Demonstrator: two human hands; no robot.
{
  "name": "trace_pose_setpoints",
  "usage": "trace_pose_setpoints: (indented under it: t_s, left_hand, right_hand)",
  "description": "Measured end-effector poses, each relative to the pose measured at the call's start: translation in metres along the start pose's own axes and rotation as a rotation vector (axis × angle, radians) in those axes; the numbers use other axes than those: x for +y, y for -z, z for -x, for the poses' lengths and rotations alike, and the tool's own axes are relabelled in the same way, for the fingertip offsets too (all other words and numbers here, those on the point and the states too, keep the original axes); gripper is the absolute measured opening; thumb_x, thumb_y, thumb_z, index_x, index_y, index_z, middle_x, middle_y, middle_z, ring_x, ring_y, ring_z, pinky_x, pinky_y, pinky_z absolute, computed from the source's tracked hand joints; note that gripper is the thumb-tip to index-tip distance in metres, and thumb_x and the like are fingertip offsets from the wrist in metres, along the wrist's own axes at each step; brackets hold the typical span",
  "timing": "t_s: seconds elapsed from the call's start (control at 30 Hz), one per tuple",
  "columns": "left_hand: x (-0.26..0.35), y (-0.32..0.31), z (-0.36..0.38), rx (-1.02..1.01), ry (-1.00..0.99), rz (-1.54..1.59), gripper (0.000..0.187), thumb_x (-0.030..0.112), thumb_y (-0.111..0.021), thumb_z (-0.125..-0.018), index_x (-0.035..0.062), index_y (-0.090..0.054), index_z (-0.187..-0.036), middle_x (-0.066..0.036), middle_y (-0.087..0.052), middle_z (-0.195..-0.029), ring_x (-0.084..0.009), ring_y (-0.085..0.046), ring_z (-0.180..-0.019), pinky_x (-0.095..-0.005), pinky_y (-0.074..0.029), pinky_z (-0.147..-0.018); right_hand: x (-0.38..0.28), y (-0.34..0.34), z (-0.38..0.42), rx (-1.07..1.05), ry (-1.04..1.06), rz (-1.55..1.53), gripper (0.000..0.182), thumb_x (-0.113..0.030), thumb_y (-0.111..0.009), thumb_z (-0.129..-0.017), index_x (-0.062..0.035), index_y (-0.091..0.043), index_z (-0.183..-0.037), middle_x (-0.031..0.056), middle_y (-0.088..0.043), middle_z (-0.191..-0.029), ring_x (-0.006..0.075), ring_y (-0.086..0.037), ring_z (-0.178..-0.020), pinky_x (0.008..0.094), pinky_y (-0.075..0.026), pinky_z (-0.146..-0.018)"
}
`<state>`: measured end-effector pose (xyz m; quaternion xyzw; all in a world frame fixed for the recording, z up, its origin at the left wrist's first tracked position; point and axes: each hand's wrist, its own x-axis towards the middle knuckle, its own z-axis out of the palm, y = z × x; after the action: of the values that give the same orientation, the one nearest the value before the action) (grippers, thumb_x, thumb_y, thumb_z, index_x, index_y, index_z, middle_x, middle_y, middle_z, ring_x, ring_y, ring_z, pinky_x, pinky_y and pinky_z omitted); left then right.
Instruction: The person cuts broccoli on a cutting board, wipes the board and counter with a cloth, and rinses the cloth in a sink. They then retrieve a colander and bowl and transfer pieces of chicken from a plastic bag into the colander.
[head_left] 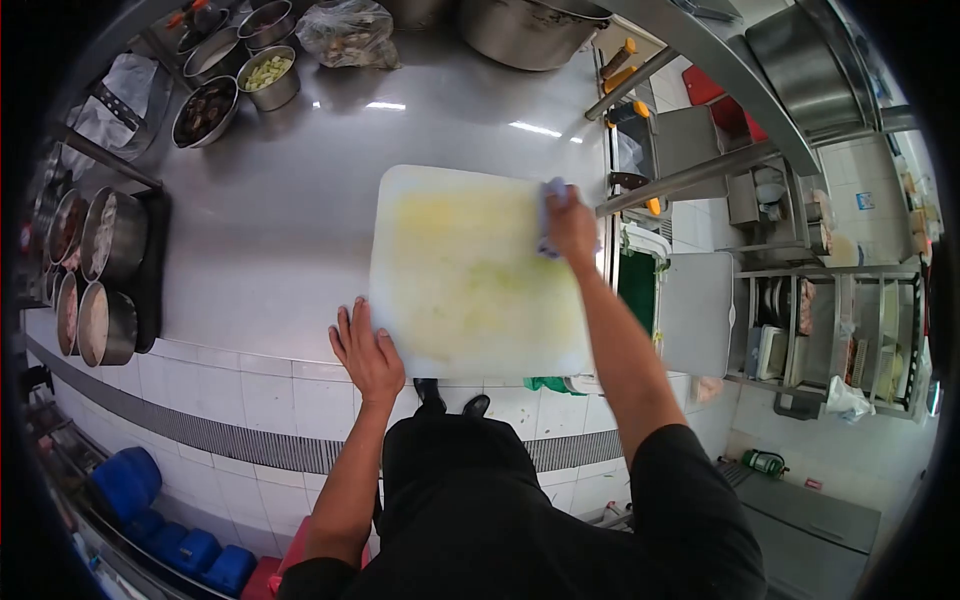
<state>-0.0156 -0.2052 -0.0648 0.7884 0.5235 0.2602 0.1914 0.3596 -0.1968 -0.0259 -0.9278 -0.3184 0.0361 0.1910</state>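
A large white cutting board with yellow and green stains lies on the steel table, its near edge at the table's front. At the board's upper right edge, my right hand is closed on a bluish-purple cloth that presses against the board; motion blurs it a little. My left hand rests by the board's lower left edge with its fingers spread, the thumb side close to the board. It holds nothing.
Metal bowls of food, one with chopped pale green pieces, stand at the back left beside a plastic bag. A large pot is at the back. Steel pots crowd the left end. A shelf post crosses on the right.
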Motion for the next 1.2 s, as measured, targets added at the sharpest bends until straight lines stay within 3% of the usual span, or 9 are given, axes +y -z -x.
trace_pose_setpoints:
  t_s: [0.13,0.33,0.5,0.6,0.8,0.87,0.93,1.0,1.2]
  left_hand:
    - [-0.003,-0.001,0.001,-0.008,-0.022,-0.014,0.049,0.017,-0.043,-0.093,0.0003,-0.044,-0.139,-0.015,-0.048,-0.143,-0.0415,-0.034,-0.138,-0.0553,-0.013,-0.115]
    - [-0.009,-0.004,0.003,-0.024,-0.037,-0.038,0.049,0.020,-0.042,-0.094,0.0011,-0.043,-0.140,-0.015,-0.047,-0.144,-0.0404,-0.033,-0.138,-0.0552,-0.012,-0.115]
    - [-0.001,-0.003,0.002,-0.025,-0.031,-0.025,0.050,0.019,-0.041,-0.094,0.0008,-0.042,-0.140,-0.016,-0.047,-0.144,-0.0403,-0.033,-0.139,-0.0551,-0.012,-0.115]
    - [-0.003,-0.004,0.004,-0.026,-0.028,-0.056,0.049,0.018,-0.040,-0.093,0.0004,-0.043,-0.139,-0.015,-0.047,-0.144,-0.0398,-0.032,-0.139,-0.0555,-0.013,-0.115]
    - [0.050,0.009,0.006,0.038,-0.120,-0.054,0.054,0.020,-0.053,-0.092,0.0016,-0.041,-0.141,-0.021,-0.034,-0.150,-0.0407,-0.029,-0.140,-0.0525,-0.017,-0.115]
    - [0.099,0.009,0.002,-0.004,-0.309,0.408,0.060,0.029,-0.061,-0.089,0.0026,-0.043,-0.140,-0.026,-0.034,-0.147,-0.0463,-0.030,-0.136,-0.0572,-0.022,-0.111]
    - [0.128,-0.004,-0.006,-0.074,-0.367,0.429,0.060,0.029,-0.064,-0.087,0.0078,-0.046,-0.140,-0.024,-0.035,-0.146,-0.0466,-0.029,-0.136,-0.0649,-0.023,-0.107]
    - [0.153,-0.020,-0.016,-0.136,-0.289,0.308,0.057,0.030,-0.064,-0.087,0.0109,-0.049,-0.138,-0.022,-0.036,-0.147,-0.0456,-0.030,-0.135,-0.0679,-0.022,-0.105]
    - [0.148,-0.068,-0.033,-0.232,-0.284,-0.083,0.045,0.033,-0.064,-0.085,0.0168,-0.062,-0.127,-0.012,-0.039,-0.147,-0.0400,-0.031,-0.136,-0.0709,-0.015,-0.106]
  right_hand:
    - [-0.073,-0.067,0.164,-0.038,0.642,0.141,0.018,-0.025,-0.059,-0.085,-0.0139,-0.064,-0.098,0.0104,-0.068,-0.075,0.0295,-0.064,-0.055,0.0439,-0.049,-0.049]
    - [-0.010,0.011,0.226,-0.411,0.902,-0.158,0.025,-0.026,-0.069,-0.079,-0.0159,-0.065,-0.101,0.0063,-0.067,-0.083,0.0264,-0.067,-0.074,0.0414,-0.053,-0.066]
    - [0.114,0.077,0.110,-0.262,0.216,0.357,0.024,-0.035,-0.057,-0.089,-0.0182,-0.064,-0.105,0.0131,-0.070,-0.083,0.0335,-0.068,-0.075,0.0451,-0.054,-0.064]
    - [0.152,0.090,0.049,0.126,-0.242,0.097,0.039,-0.043,-0.055,-0.089,-0.0089,-0.064,-0.106,0.0240,-0.069,-0.093,0.0428,-0.066,-0.089,0.0495,-0.052,-0.077]
    - [0.072,0.110,0.065,-0.184,-0.173,-0.487,0.055,-0.052,-0.054,-0.091,-0.0010,-0.069,-0.103,0.0237,-0.069,-0.091,0.0391,-0.067,-0.091,0.0422,-0.050,-0.079]
    - [0.071,0.118,0.048,-0.097,-0.260,-0.388,0.044,-0.044,-0.059,-0.091,-0.0040,-0.069,-0.107,0.0200,-0.070,-0.091,0.0354,-0.067,-0.090,0.0403,-0.050,-0.081]
    - [0.096,0.115,0.014,0.373,-0.116,-0.239,0.045,-0.041,-0.061,-0.089,-0.0064,-0.064,-0.118,0.0209,-0.070,-0.093,0.0382,-0.066,-0.089,0.0431,-0.050,-0.082]
    - [0.116,0.107,-0.030,0.459,-0.035,-0.048,0.051,-0.040,-0.061,-0.086,-0.0061,-0.057,-0.125,0.0234,-0.069,-0.098,0.0425,-0.065,-0.089,0.0479,-0.050,-0.082]
    - [0.118,0.093,-0.066,0.154,-0.066,-0.053,0.039,-0.035,-0.059,-0.086,-0.0039,-0.066,-0.109,0.0265,-0.067,-0.097,0.0451,-0.063,-0.096,0.0513,-0.048,-0.086]
